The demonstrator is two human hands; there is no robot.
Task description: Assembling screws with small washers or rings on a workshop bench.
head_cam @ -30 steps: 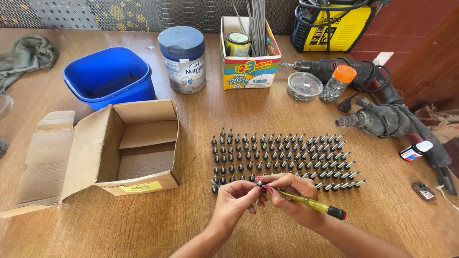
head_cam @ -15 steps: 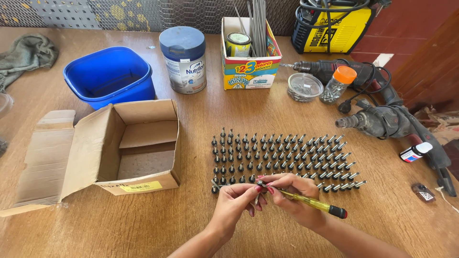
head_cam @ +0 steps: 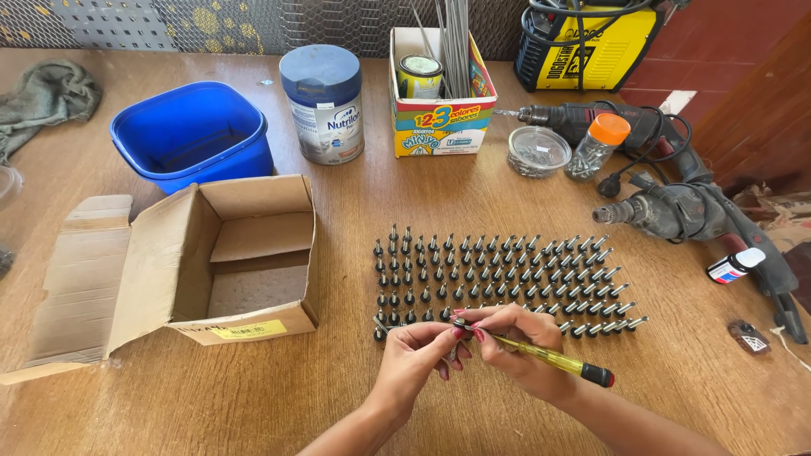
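Screwdriver, yellow handle, gripped in right hand; tip on small screw part pinched by left hand, front edge of screw rows on surface. Many rows already standing; cardboard box open beside.

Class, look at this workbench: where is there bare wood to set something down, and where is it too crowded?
Bare wood lies between the cardboard box and the rows of screws, along the near edge left of the left hand, and right of the screws before the drill. The far edge is crowded: blue tub, tin, carton, jars.
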